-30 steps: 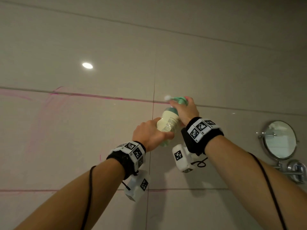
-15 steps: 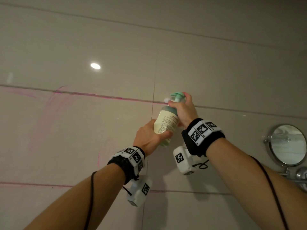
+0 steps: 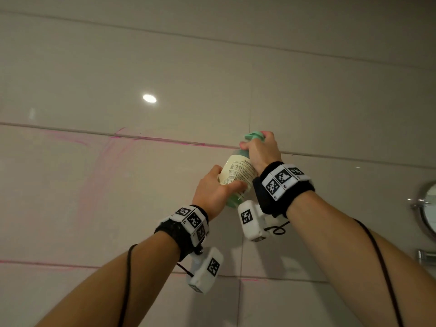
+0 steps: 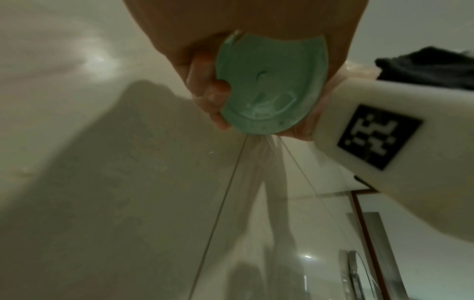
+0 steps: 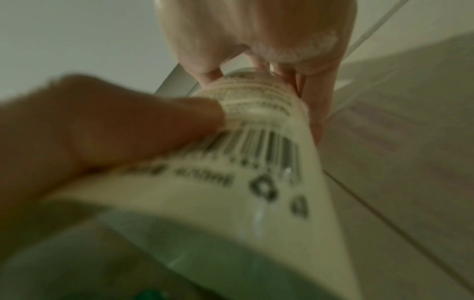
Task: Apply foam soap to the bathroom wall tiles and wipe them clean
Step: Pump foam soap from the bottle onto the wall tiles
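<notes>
A foam soap bottle (image 3: 238, 173) with a cream label and a green pump head (image 3: 254, 135) is held up against the beige wall tiles (image 3: 141, 74). My left hand (image 3: 213, 190) grips the lower body of the bottle; its green base (image 4: 271, 85) fills the left wrist view. My right hand (image 3: 262, 151) curls over the pump head, with fingers on the neck. The right wrist view shows the blurred label and barcode (image 5: 256, 150), my left thumb (image 5: 159, 121) on it, and foam on my right hand (image 5: 300, 48). Pink smears (image 3: 103, 161) mark the tiles to the left.
A round chrome wall mirror (image 3: 428, 208) and a chrome fitting (image 3: 425, 256) stick out at the right edge. Pink-stained grout lines (image 3: 169, 140) run across the wall. A ceiling light reflects on the upper tile (image 3: 149, 98).
Both hands and the bottle have shifted slightly up and to the right along the grout line. The white foam blob seen at the nozzle earlier no longer shows.
</notes>
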### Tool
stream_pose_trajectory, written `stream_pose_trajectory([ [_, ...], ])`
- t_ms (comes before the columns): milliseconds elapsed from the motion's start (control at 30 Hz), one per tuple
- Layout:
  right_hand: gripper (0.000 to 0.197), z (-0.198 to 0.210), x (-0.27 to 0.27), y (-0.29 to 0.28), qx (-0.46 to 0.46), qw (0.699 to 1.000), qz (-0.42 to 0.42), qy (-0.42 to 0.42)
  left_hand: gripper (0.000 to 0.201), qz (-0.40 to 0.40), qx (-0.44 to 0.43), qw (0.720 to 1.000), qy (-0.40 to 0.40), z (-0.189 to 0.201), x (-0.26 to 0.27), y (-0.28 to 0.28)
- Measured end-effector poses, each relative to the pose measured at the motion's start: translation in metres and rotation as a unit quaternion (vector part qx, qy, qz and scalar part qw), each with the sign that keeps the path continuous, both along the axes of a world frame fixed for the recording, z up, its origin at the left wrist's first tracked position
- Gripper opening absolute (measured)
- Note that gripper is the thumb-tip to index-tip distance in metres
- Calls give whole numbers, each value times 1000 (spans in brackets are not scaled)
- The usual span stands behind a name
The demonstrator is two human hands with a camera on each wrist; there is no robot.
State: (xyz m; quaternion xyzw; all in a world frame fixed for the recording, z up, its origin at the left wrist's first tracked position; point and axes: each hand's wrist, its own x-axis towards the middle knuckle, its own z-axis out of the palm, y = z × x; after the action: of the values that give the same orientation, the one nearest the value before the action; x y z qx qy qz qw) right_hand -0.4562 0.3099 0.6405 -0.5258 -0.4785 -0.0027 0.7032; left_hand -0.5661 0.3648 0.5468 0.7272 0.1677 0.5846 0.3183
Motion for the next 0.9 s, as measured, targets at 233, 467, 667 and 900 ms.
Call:
stream_pose_trajectory([
  [233,45,-8,-27,7,-11,999,-42,-9,51,-18,3,1000,-2,-5,-23,17],
  [467,51,-7,-54,14,-32,999,-28,-7,52,-51,-17,999,-6,-4,-42,22],
  [667,71,4,-85,24,-40,999,-23,-29,45,-88,-65,993,-37,-1,-70,36],
  [900,55,3,-113,37,-4,1000,-12,-4,46,-72,-64,994,-47,-2,-104,52],
])
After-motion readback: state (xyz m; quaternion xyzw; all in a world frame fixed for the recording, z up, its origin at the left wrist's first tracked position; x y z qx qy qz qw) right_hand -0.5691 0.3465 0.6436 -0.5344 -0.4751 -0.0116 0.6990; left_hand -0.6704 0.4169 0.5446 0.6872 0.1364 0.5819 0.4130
